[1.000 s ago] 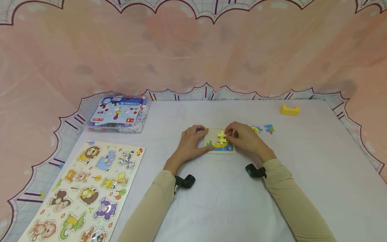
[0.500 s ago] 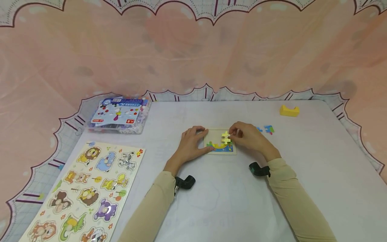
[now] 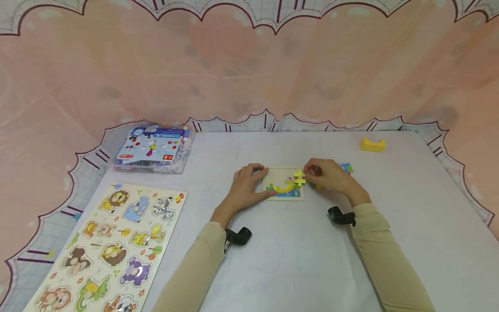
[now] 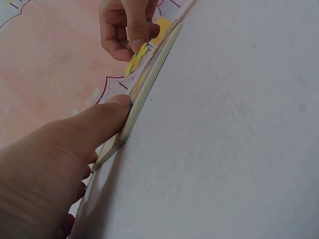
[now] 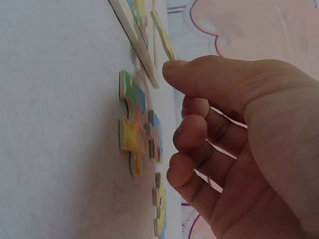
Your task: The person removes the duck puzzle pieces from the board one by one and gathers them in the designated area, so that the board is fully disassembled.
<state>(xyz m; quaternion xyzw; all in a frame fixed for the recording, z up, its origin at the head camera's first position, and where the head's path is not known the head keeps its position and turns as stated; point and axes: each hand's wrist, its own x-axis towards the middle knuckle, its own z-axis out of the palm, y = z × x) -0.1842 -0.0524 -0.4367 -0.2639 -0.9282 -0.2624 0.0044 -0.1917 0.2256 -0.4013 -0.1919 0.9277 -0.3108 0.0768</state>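
Note:
A small wooden jigsaw tray lies on the table, with picture pieces fitted along its near side. My left hand holds the tray at its left side, thumb on the near edge and fingers toward the far left corner. Between thumb and finger, my right hand pinches a yellow puzzle piece over the tray's right edge. In the left wrist view this puzzle piece is tilted and raised above the tray. The right wrist view shows loose puzzle pieces on the table below the right hand.
An animal picture board lies at the left. Behind it stands a clear plastic box with a printed blue sheet. A yellow notched block sits at the back right. One blue puzzle piece shows beyond the right hand.
My right hand has moved to the right with the yellow puzzle piece, from over the tray's middle to its right edge. The left hand has stayed on the tray.

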